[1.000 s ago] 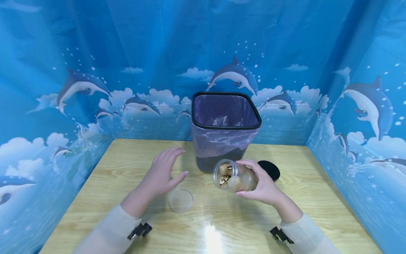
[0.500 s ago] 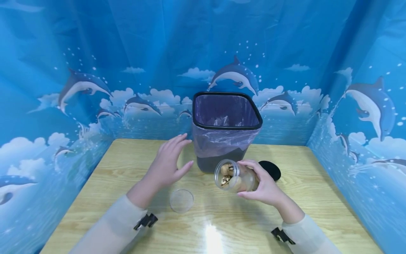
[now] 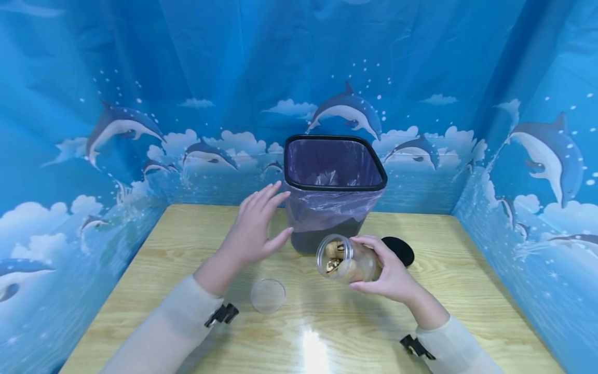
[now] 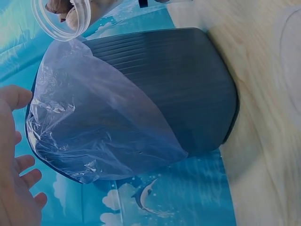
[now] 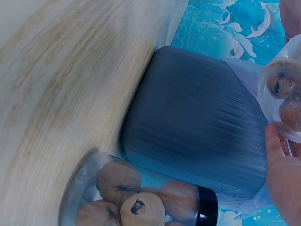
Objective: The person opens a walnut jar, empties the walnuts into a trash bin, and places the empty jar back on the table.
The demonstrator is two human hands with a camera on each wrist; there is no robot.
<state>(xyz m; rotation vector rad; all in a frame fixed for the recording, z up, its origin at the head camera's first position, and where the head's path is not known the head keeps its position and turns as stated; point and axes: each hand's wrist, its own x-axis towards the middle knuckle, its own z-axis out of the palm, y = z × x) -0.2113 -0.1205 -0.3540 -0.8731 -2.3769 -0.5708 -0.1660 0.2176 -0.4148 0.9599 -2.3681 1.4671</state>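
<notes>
My right hand (image 3: 390,272) grips a clear jar (image 3: 362,264) tilted on its side, its open mouth facing left. Walnuts (image 3: 334,249) lie inside it, at least one of them cracked. The jar is in front of a dark bin (image 3: 310,241) lined with a thin purple bag (image 3: 327,208). My left hand (image 3: 249,228) hovers just left of the bin, fingers spread and holding nothing. In the left wrist view its fingers (image 4: 28,174) are near the bagged rim. A round clear lid (image 3: 268,296) lies flat on the table below that hand.
Beside the bin, in the right wrist view, is a second jar of walnuts (image 5: 141,200) with a black lid (image 5: 207,207). That lid shows behind my right hand in the head view. Blue dolphin-print curtains (image 3: 233,104) enclose the wooden table (image 3: 210,228) at back and sides.
My left hand has moved forward and a little to the right, up beside the bin. The right hand and its jar have stayed almost still.
</notes>
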